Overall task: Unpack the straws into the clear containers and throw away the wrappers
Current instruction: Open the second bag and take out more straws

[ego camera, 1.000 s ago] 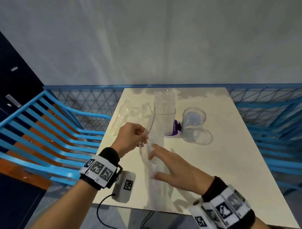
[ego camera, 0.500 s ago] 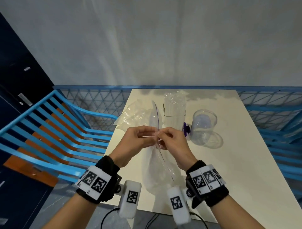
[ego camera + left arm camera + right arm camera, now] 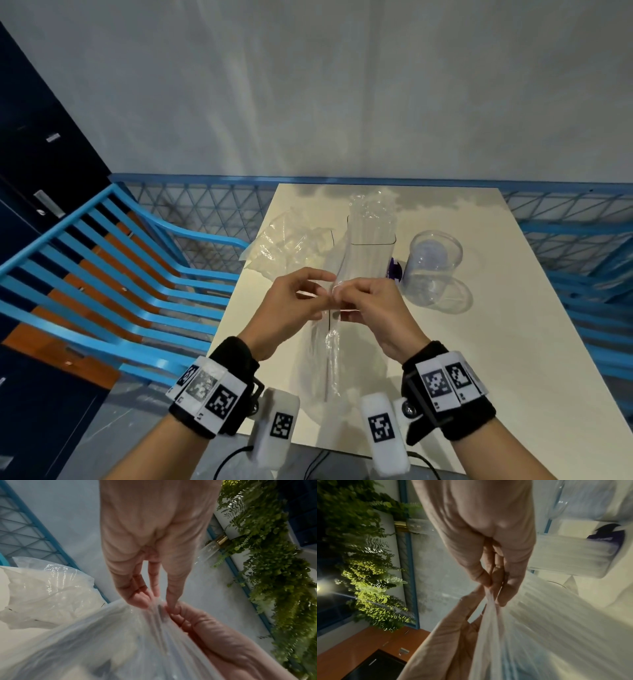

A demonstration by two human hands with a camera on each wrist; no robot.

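A clear plastic straw pack (image 3: 330, 346) hangs above the cream table (image 3: 479, 359), and both hands pinch its top edge side by side. My left hand (image 3: 317, 289) pinches the film from the left, seen close in the left wrist view (image 3: 154, 601). My right hand (image 3: 346, 294) pinches it from the right (image 3: 494, 592). Behind stands a tall clear container (image 3: 371, 246) full of clear straws. To its right is a round clear container (image 3: 433, 267), empty. Crumpled clear wrappers (image 3: 291, 240) lie at the back left of the table.
A purple-printed pack end (image 3: 394, 269) lies between the two containers. A blue slatted chair (image 3: 102, 274) stands left of the table, and blue mesh fencing (image 3: 205, 212) runs behind. Bare tabletop lies to the right and in front.
One second ago the pack lay on the table under my right hand's spread fingers. Both hands have since lifted it and come together, pinching its top edge.
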